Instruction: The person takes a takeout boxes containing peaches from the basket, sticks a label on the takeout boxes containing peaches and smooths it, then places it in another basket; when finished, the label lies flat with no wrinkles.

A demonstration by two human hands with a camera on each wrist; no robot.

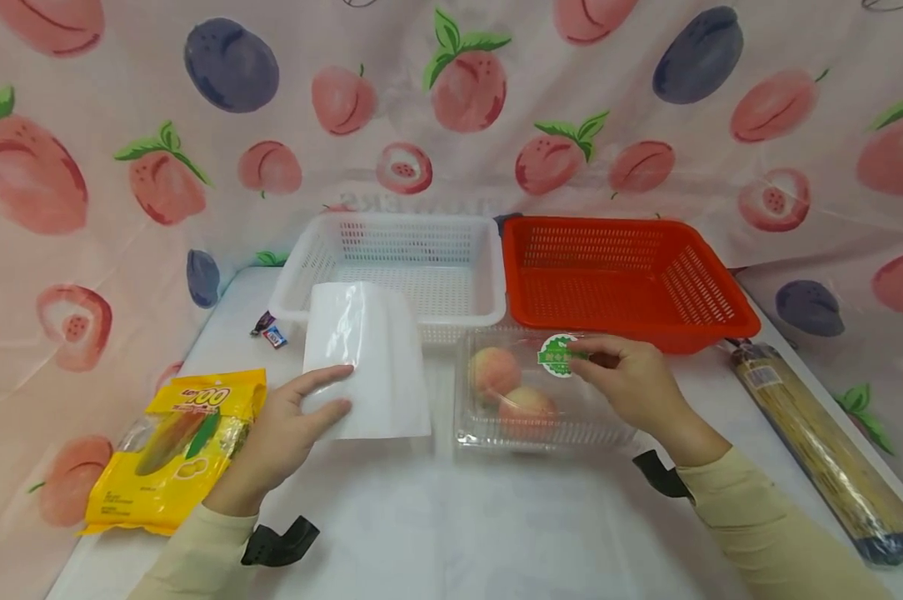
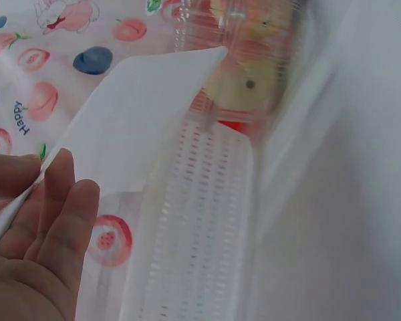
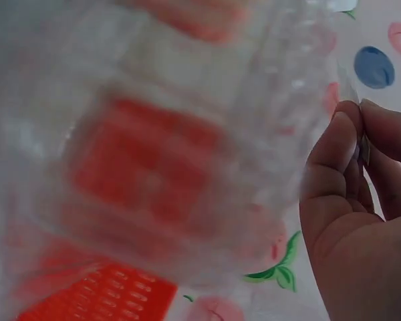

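Nearest to me, my two cream sleeves run up from the bottom edge toward the white table [image 1: 451, 533], each with a dark wrist strap. My left hand [image 1: 286, 437] pinches the lower corner of a white pouch [image 1: 369, 367]: the left wrist view shows the sheet's edge caught between thumb and fingers [image 2: 60, 207], so the pouch stands lifted and tilted back against the rim of the white basket [image 1: 391, 267] rather than lying flat, which I judge keeps it steady and ready to handle. My right hand [image 1: 631, 383] is curled over the near right part of a clear clamshell box [image 1: 534, 383] that sits on the table just in front of the two baskets; the fingertips [image 3: 347, 144] nip the thin plastic rim, as the right wrist view shows, close to the green round sticker [image 1: 558, 355] on the lid. I take that grip at the edge to be the natural place to hold or pry such a lid. Inside the box lie peaches [image 1: 507, 387], side by side. An orange basket [image 1: 624, 275] stands touching the white one on its right. Left of my arm lies a yellow snack bag [image 1: 177, 446], a small wrapped candy [image 1: 271, 333] sits near the white basket's corner, and a long pack of noodles [image 1: 826, 450] lies along the right table edge.
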